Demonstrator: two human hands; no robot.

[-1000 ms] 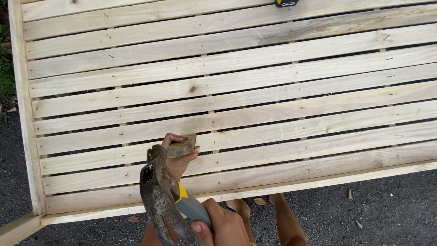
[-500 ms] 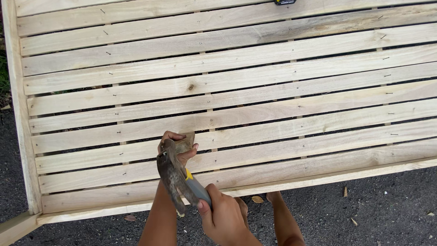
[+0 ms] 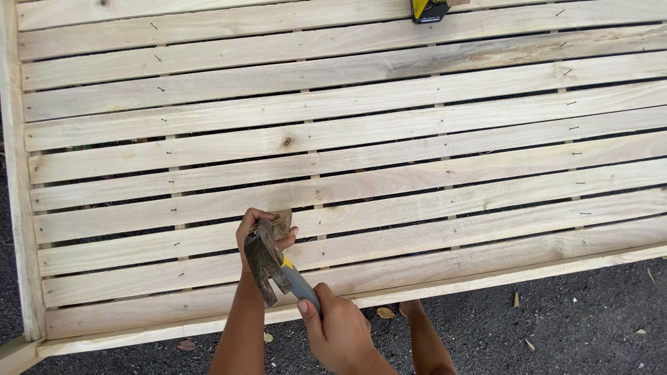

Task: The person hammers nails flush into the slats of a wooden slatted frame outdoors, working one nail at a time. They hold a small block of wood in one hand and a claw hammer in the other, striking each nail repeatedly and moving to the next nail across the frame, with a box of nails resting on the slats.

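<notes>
Right hand (image 3: 344, 333) fingers grip the claw hammer (image 3: 267, 262); left hand (image 3: 258, 229) fingers pinch a small wood block (image 3: 281, 223) on the slatted frame (image 3: 417, 173).

Watching remotely, I see little of the body except two bare hands. The left hand (image 3: 260, 232) is slim, with long fingers. Below it, the forearm (image 3: 240, 326) is bare all the way to the picture's lower edge, lean and smooth. The right hand (image 3: 340, 332) is bare too, broad across the back with rounded knuckles. Its thumbnail (image 3: 303, 306) is short and plain. Just right of that hand is another bare limb (image 3: 425, 340), narrow at the top and widening lower down. I cannot tell whether it is a leg or an arm.
</notes>
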